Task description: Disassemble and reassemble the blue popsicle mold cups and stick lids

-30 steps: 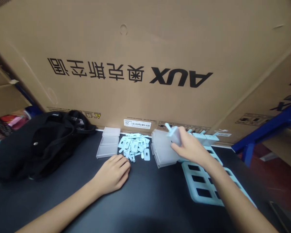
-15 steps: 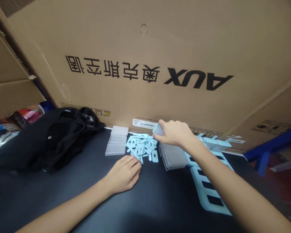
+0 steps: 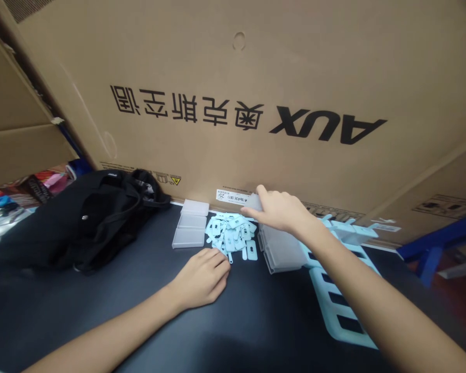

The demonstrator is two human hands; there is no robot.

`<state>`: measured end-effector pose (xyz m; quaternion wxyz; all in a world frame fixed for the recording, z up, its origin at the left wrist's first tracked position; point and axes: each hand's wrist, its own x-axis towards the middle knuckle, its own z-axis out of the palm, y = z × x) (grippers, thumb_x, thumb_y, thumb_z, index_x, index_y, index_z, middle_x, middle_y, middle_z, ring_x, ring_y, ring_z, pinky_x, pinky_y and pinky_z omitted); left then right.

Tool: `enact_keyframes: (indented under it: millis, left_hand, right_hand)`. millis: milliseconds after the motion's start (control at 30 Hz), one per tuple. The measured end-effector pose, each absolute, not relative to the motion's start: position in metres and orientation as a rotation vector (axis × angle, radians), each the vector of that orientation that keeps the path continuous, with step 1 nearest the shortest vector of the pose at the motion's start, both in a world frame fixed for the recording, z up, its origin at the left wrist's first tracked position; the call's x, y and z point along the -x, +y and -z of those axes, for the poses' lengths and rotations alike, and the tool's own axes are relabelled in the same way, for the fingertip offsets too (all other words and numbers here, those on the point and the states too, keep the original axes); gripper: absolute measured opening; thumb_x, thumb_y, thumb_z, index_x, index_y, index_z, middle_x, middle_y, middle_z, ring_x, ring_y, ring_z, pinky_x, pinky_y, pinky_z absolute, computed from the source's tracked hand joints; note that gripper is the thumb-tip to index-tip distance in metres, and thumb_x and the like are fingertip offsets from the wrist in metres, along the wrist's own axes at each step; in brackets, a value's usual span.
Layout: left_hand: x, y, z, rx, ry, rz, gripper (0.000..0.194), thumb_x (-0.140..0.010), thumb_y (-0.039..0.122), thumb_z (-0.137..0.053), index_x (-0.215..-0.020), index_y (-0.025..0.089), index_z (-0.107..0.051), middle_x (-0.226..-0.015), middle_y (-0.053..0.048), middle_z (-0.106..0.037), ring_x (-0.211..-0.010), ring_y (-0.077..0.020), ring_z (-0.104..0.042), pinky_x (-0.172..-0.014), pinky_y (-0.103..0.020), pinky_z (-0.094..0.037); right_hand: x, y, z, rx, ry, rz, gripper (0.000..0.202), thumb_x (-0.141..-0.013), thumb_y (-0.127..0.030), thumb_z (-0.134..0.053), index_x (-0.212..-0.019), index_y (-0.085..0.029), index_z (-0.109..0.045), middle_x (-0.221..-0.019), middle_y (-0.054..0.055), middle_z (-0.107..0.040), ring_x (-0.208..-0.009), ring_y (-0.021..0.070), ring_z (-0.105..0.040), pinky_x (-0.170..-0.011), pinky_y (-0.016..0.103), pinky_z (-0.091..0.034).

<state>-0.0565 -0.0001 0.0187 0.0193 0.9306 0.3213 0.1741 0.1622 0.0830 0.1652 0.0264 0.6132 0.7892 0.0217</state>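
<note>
Nearest, the left hand point(image 3: 204, 277) is laid palm down on the black bench point(image 3: 256, 316), with fingers loosely bent; whether something is kept under them cannot be told. At its fingertips, a heap of flat light-blue plastic pieces point(image 3: 233, 233) is spread, some with a slot. To the right, a light-blue plastic frame with rectangular openings point(image 3: 341, 339) is partly covered by the right forearm.

By the right hand point(image 3: 281, 210), a small pale translucent plastic box point(image 3: 251, 201) is held between thumb and fingers, near the rear of the heap; whether the heap is touched cannot be seen. The box is judged to be light, thin-walled, rather stiff and somewhat slippery; it is best gripped gently by its side walls, as hard squeezing might crack them.

Behind, a large brown cardboard carton point(image 3: 202, 57) is placed. On it "AUX" and the Chinese characters "奥克斯空调" are printed upside down. On its white label point(image 3: 227, 196), "BpR3E(B1)" and "25" can be read; the rest is hidden or too small.
</note>
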Motion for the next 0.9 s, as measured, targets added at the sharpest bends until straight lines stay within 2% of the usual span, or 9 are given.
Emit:
enact_keyframes:
  millis: [67, 167, 267, 367, 633, 900]
  left_hand:
    - [0.057, 0.000, -0.018, -2.886, 0.995, -0.546, 0.014, -0.097, 0.019, -0.046, -0.098, 0.017, -0.060, -0.095, -0.006, -0.063, -0.092, -0.0217, -0.057, -0.081, -0.036, -0.045]
    - [0.057, 0.001, -0.018, -2.889, 0.986, -0.555, 0.014, -0.097, 0.019, -0.046, -0.097, 0.017, -0.060, -0.094, -0.006, -0.063, -0.090, -0.0214, -0.056, -0.080, -0.036, -0.045]
    - [0.057, 0.001, -0.017, -2.887, 0.979, -0.569, 0.014, -0.097, 0.018, -0.046, -0.097, 0.017, -0.060, -0.094, -0.005, -0.063, -0.090, -0.0211, -0.056, -0.080, -0.036, -0.045]
    - [0.057, 0.001, -0.017, -2.894, 0.964, -0.580, 0.013, -0.097, 0.018, -0.047, -0.096, 0.017, -0.060, -0.093, -0.006, -0.063, -0.089, -0.0211, -0.056, -0.079, -0.036, -0.045]
    - [0.056, -0.001, -0.016, -2.943, 0.734, -0.571, 0.014, -0.099, 0.022, -0.046, -0.095, 0.018, -0.060, -0.093, -0.005, -0.064, -0.088, -0.0201, -0.057, -0.080, -0.034, -0.045]
    - [0.058, 0.001, -0.016, -3.010, 0.600, -0.562, 0.012, -0.096, 0.023, -0.049, -0.096, 0.017, -0.060, -0.091, -0.005, -0.066, -0.087, -0.0201, -0.056, -0.078, -0.034, -0.045]
  right_hand:
    - [-0.175, 0.082, -0.169, -1.904, 2.484, -0.075, 0.060, -0.093, -0.063, -0.034, -0.118, -0.013, -0.053, -0.115, 0.020, -0.060, -0.092, 0.0324, -0.065, -0.075, 0.043, -0.048]
    - [-0.199, 0.082, -0.181, -1.951, 2.503, -0.090, 0.053, -0.091, -0.055, -0.040, -0.119, -0.012, -0.053, -0.122, 0.020, -0.053, -0.086, 0.0283, -0.064, -0.069, 0.040, -0.047]
    - [-0.219, 0.082, -0.193, -1.986, 2.584, -0.129, 0.051, -0.087, -0.049, -0.049, -0.124, -0.014, -0.052, -0.123, 0.017, -0.056, -0.098, 0.0299, -0.062, -0.074, 0.039, -0.047]
    - [-0.220, 0.079, -0.193, -1.911, 2.724, -0.141, 0.046, -0.085, -0.046, -0.054, -0.119, -0.015, -0.054, -0.115, 0.014, -0.062, -0.103, 0.0293, -0.059, -0.079, 0.039, -0.047]
    - [-0.117, 0.075, -0.128, -1.253, 3.095, 0.023, 0.036, -0.088, -0.041, -0.065, -0.111, -0.015, -0.058, -0.109, 0.011, -0.066, -0.104, 0.0253, -0.056, -0.085, 0.037, -0.045]
    - [-0.048, 0.105, -0.086, -1.136, 3.188, -0.073, 0.041, -0.088, -0.043, -0.067, -0.115, -0.013, -0.057, -0.114, 0.012, -0.064, -0.105, 0.0250, -0.053, -0.083, 0.037, -0.049]
